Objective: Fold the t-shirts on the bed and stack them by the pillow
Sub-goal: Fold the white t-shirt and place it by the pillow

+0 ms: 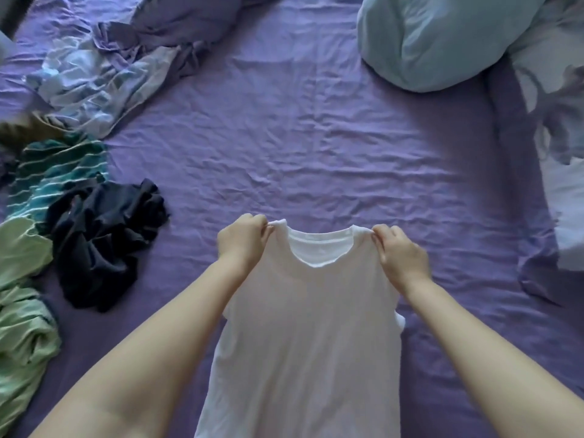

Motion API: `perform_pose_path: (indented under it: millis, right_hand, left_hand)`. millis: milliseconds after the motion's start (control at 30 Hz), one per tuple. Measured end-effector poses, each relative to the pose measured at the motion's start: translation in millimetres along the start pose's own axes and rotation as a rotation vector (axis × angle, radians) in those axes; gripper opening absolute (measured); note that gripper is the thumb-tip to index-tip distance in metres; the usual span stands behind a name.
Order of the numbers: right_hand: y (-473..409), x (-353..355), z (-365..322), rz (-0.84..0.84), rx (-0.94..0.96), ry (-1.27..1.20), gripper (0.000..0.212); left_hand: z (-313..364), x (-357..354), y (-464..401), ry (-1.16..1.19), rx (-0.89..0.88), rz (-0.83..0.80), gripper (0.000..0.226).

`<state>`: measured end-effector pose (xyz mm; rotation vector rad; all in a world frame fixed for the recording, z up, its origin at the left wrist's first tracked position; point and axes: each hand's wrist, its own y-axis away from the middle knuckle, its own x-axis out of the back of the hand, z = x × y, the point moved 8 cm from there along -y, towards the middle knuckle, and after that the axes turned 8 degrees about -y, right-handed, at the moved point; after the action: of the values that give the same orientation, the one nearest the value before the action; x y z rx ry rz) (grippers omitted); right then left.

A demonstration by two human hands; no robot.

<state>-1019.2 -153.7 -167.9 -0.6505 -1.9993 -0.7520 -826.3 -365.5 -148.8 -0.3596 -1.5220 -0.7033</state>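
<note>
A white t-shirt [303, 327] hangs spread in front of me over the purple bed [300, 131], neckline up. My left hand [243, 241] pinches its left shoulder and my right hand [401, 254] pinches its right shoulder. At the left lie crumpled shirts: a navy one [101, 241], a teal striped one [53, 175], a light green one [22, 317] and a pale blue one [94, 90]. A light blue pillow [442, 39] rests at the top right.
A bunched purple cloth [177, 26] lies at the top left. A pale patterned duvet [559, 121] runs down the right edge. Wrinkled purple sheet fills the middle of the bed between the shirt and the pillow.
</note>
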Motion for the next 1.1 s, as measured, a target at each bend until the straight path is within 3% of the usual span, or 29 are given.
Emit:
perform_pose_path:
  millis: [133,267,433,633,767,900,967,1033,1100]
  right_hand:
    - [-31.2,-19.1,4.7,-0.008,0.017,0.119,0.019]
    - [-64.8,-30.8,8.1,0.029,-0.084,0.039,0.018]
    - [-80.5,-65.4,18.8,-0.038,-0.124,0.136,0.031]
    - [-65.4,-65.0,32.6,-0.025,-0.201,0.035,0.05]
    - [-56.4,-55.7,51.1,-0.067,-0.302,-0.196,0.054]
    - [-52.5,-52.8,57.5,-0.146,-0.183,-0.217,0.051]
    - [-53.0,-46.4,61.9,-0.095,-0.144,-0.158,0.048]
    - [-53.0,-40.7,68.9,-0.06,-0.136,-0.045,0.043]
    - [-51.2,-35.4,80.5,-0.052,-0.164,-0.022,0.033]
  left_hand:
    - [-3.4,-8.5,-36.9,-0.102,0.003,0.048,0.038]
    - [-12.8,-22.6,-77.9,-0.135,0.029,0.116,0.039]
    - [-0.2,-79.3,-99.7,-0.201,-0.063,-0.008,0.027]
    - [92.7,-96.5,-65.2,-0.01,-0.488,0.077,0.036]
    - [163.4,-106.1,-48.1,0.04,-0.728,-0.054,0.052]
    - [208.6,-113.6,-56.9,-0.098,-0.81,-0.136,0.067]
    - [225.4,-116.8,-62.4,-0.075,-0.849,-0.117,0.058]
    - [236.1,-108.9,-66.4,-0.121,-0.917,-0.008,0.033]
    - [236.6,-108.0,-77.3,-0.186,-0.882,0.036,0.017]
